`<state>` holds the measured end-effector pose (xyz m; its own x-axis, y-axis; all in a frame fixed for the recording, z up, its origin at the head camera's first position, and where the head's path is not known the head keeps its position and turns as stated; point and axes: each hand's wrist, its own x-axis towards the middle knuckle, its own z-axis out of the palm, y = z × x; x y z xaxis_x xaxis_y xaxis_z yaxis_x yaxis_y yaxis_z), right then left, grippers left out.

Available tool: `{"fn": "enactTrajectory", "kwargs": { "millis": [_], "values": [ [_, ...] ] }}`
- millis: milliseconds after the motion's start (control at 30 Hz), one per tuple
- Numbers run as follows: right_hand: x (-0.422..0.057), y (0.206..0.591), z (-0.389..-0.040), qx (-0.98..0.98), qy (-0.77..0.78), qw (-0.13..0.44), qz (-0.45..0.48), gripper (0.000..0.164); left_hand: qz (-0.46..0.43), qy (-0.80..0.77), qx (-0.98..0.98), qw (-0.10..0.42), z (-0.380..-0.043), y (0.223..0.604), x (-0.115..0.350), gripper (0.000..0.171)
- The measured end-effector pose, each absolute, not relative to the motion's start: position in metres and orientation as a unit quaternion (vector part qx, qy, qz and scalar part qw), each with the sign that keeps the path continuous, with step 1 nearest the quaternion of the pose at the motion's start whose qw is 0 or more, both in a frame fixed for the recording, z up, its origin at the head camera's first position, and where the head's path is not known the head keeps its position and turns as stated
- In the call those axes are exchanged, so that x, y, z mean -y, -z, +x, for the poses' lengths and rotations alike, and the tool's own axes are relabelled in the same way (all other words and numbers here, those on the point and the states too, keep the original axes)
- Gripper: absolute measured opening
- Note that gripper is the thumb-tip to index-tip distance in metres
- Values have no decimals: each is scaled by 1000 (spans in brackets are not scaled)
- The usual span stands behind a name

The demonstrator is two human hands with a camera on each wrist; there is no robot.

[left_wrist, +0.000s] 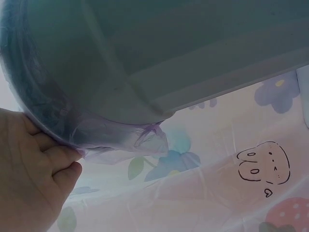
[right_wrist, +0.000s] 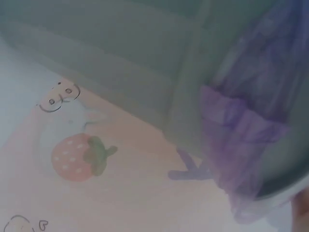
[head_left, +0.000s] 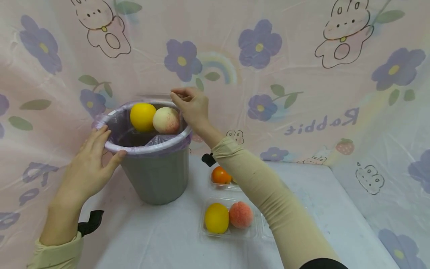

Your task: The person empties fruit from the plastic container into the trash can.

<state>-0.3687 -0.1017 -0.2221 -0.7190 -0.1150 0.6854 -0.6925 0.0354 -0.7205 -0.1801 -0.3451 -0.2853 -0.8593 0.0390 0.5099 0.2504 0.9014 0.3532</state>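
A grey bin (head_left: 156, 175), lined with a thin purple bag (head_left: 158, 150), stands at the left of the table. My left hand (head_left: 88, 164) grips its left rim, fingers over the edge and thumb at the front; the left wrist view shows the fingers against the bag. At the far right rim, my right hand (head_left: 193, 108) pinches what looks like the edge of a clear plastic box, faintly visible. A yellow fruit (head_left: 143, 117) and a pale peach (head_left: 166, 120) lie side by side in the bin's mouth, apparently in that box. In the right wrist view, only the hand's edge (right_wrist: 301, 212) shows.
Right of the bin, a clear plastic box (head_left: 231, 234) holds a yellow fruit (head_left: 216, 218) and a pink peach (head_left: 241, 215). Behind it, another box with an orange fruit (head_left: 221, 175) is partly covered by my right sleeve (head_left: 265, 186). A printed curtain (head_left: 295, 33) hangs behind.
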Motion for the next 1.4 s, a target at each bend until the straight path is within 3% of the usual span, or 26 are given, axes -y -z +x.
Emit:
{"fn": "enactTrajectory", "kwargs": {
  "millis": [433, 667, 900, 1400],
  "values": [
    [102, 227, -368, 670, -573, 284, 376, 15, -77, 210, 941, 254, -181, 283, 345, 80],
    [101, 232, -365, 673, -547, 276, 414, 16, -79, 209, 942, 251, -182, 284, 344, 80],
    [103, 233, -365, 659, -517, 317, 445, 17, -81, 204, 940, 260, -183, 285, 342, 80],
    [102, 219, -358, 573, -626, 292, 441, 16, -91, 210, 934, 274, -184, 289, 345, 77]
  ]
}}
